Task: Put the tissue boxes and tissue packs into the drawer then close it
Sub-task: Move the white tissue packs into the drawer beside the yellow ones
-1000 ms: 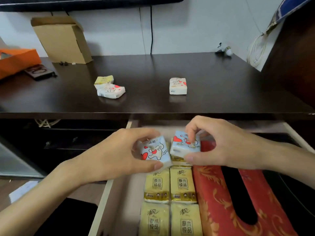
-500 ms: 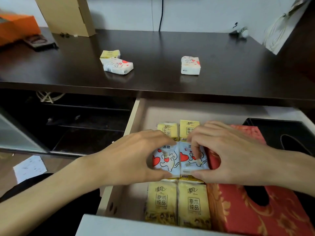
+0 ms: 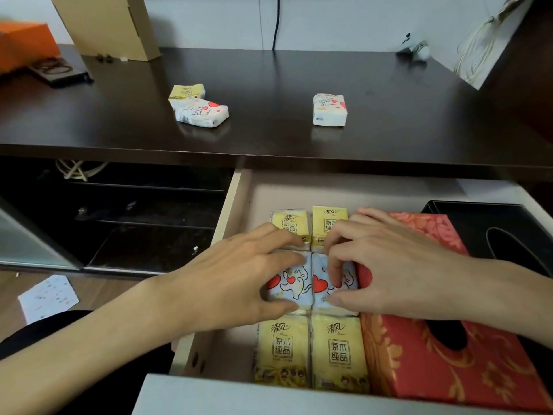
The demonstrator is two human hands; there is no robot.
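Packs are going into the drawer (image 3: pixel 230 211) two at a time: your left hand (image 3: pixel 227 283) is pinching the left cat-print pack (image 3: pixel 294 283) between thumb and curled fingers, and your right hand (image 3: pixel 398 271) is pinching its twin (image 3: pixel 321 287), both lying flat over the yellow packs (image 3: pixel 311 351) beside the red tissue box (image 3: pixel 449 363). You are risking a raised second layer, so if these two are sitting proud of the drawer's rim they could be catching under the desk (image 3: pixel 269 85) when you are closing it. Three packs, the yellow one (image 3: pixel 187 91), the white one (image 3: pixel 202 112) touching it and a lone one (image 3: pixel 329 109) further right, are waiting on the desk, and reaching for them carelessly could be nudging the stacked pair askew.
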